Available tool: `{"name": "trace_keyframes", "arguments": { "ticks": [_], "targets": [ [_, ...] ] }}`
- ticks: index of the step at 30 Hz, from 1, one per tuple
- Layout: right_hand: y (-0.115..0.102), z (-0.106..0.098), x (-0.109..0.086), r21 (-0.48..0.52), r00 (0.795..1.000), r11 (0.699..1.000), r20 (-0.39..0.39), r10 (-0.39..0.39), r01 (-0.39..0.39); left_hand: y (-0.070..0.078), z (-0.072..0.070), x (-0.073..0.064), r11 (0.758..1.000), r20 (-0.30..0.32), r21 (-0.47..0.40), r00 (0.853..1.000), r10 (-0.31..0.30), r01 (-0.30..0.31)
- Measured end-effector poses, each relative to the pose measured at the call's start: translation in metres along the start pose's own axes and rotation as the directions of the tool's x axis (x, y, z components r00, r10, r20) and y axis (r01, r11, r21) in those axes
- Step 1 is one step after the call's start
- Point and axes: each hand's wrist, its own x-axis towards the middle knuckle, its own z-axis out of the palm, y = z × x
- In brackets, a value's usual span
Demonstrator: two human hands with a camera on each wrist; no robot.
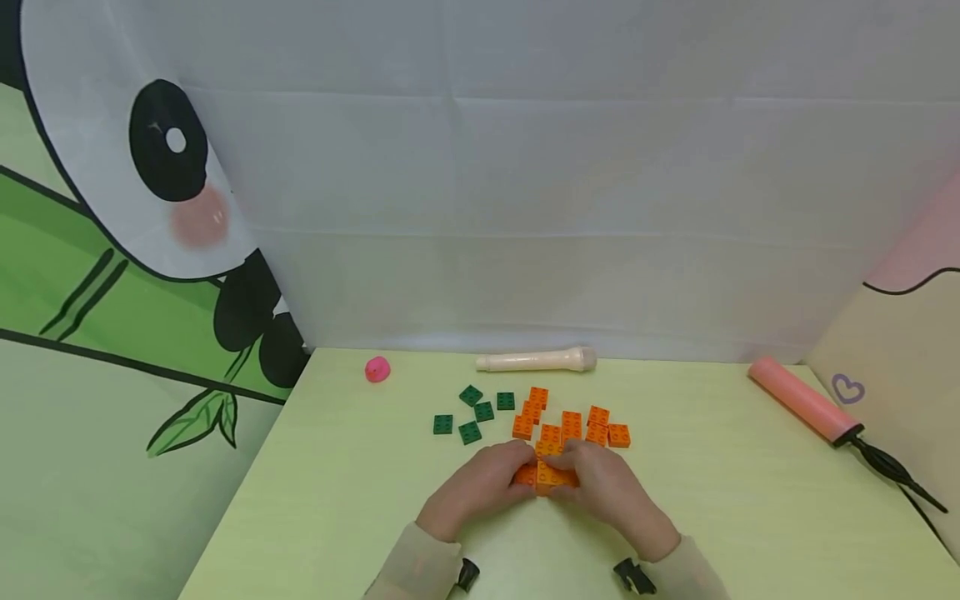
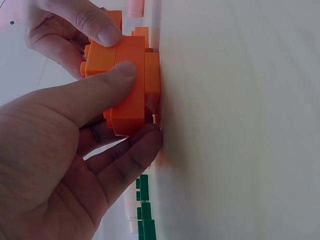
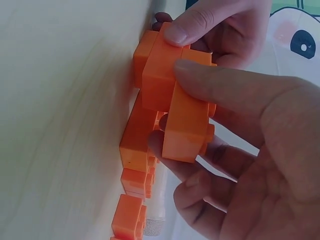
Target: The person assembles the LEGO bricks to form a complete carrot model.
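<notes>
A joined block of orange toy building bricks (image 1: 553, 478) is low at the table's front middle, between both hands. My left hand (image 1: 483, 483) grips its left side, the thumb lying across the near face in the left wrist view and fingers beneath. From the right, my right hand (image 1: 606, 490) pinches an upper orange brick (image 3: 186, 127) of the block between thumb and fingers. In the right wrist view that brick sits offset on the lower layers; whether it is fully pressed down I cannot tell. Loose orange bricks (image 1: 572, 425) lie just beyond the hands.
Several green bricks (image 1: 470, 432) lie beyond my left hand. Farther back are a pale, microphone-shaped stick (image 1: 528, 361) and a small pink ball-like piece (image 1: 377, 369). A pink pump (image 1: 802, 402) with a black nozzle is at the right edge. A white sheet (image 1: 525, 183) hangs behind the table.
</notes>
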Motion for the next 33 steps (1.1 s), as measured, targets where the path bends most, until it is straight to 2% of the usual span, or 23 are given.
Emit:
{"name": "trace_keyframes", "arguments": {
  "ticks": [10, 17, 26, 33],
  "targets": [
    [-0.0023, 0.0016, 0.0016, -0.049, 0.999, 0.998, -0.026, 0.045, -0.046, -0.0023, -0.0006, 0.0013, 0.999, 0.001, -0.034, 1.0, -0.013, 0.013],
    [-0.0033, 0.0026, 0.0019, -0.035, 0.998, 0.999, -0.052, 0.021, -0.023, -0.0021, -0.0008, 0.0006, 0.999, 0.0, -0.051, 1.0, -0.017, 0.017],
    [-0.0048, 0.0032, 0.0018, -0.027, 0.999, 0.999, -0.019, 0.038, -0.039, -0.0011, 0.0001, -0.002, 0.998, -0.013, -0.056, 1.0, -0.004, 0.004],
    [-0.0051, 0.0021, 0.0028, 0.035, 0.998, 0.998, 0.001, 0.056, -0.056, -0.0002, -0.0008, -0.0011, 0.999, -0.025, -0.029, 1.0, 0.014, -0.015]
  ]
}}
